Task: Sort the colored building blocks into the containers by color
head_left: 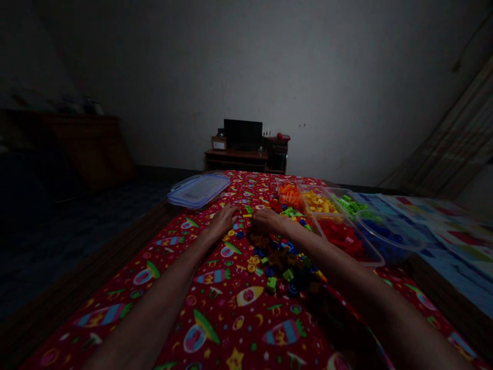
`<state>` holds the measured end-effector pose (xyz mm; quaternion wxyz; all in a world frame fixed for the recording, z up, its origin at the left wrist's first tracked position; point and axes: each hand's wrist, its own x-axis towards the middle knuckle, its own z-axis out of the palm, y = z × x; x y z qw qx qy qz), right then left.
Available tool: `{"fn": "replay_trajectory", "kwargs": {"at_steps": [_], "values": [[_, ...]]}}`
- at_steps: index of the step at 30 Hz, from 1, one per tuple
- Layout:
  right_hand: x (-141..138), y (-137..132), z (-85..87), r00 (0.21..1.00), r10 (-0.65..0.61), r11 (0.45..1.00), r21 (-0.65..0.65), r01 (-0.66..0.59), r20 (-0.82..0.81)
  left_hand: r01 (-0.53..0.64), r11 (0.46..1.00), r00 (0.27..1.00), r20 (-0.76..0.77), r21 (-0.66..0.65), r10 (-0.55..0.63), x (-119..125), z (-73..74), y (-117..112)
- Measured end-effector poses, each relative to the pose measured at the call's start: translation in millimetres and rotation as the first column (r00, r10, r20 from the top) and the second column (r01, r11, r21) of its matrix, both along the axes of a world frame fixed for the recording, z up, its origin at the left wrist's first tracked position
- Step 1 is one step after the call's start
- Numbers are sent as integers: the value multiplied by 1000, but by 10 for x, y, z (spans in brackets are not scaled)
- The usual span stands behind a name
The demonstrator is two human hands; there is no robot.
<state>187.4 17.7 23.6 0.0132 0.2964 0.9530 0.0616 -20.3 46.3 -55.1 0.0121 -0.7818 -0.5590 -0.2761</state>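
Observation:
Near the middle of the cloth, my left hand (pixel 224 220) rests low with its fingers bent and the thumb apart, holding nothing that I can see. My right hand (pixel 266 220) is opposite it, fingers curled down and closed; what they hold, if anything, is hidden. A small yellow piece (pixel 247 216) lies between the hands, close to the right fingertips, with a green piece (pixel 249 209) just beyond. Beside my left wrist are yellow round pieces (pixel 230 234) and a blue round piece (pixel 240 235). A mixed pile of toy bricks (pixel 285 259) spreads under and around my right forearm.
A clear divided box (pixel 314 216) at the right holds orange, yellow, green and red bricks by colour. A round clear tub (pixel 414 245) beside it holds blue bricks. A clear lid with a blue rim (pixel 200 191) lies back left on the red patterned cloth (pixel 185 293).

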Motion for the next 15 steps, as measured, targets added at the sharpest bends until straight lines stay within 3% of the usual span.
{"fn": "replay_trajectory", "kwargs": {"at_steps": [5,9,12,15], "values": [[114,167,-94,976,-79,997,-23,76,-205,42,999,999,32,11,-42,91,40,70],[298,443,44,911,-252,959,40,280,-325,23,999,999,46,-26,-21,179,35,165],[430,575,195,869,-393,895,92,436,-301,-49,998,998,47,-47,51,223,14,217],[439,596,253,860,-470,862,107,495,-198,-64,997,996,60,-36,66,245,-14,235]]}}
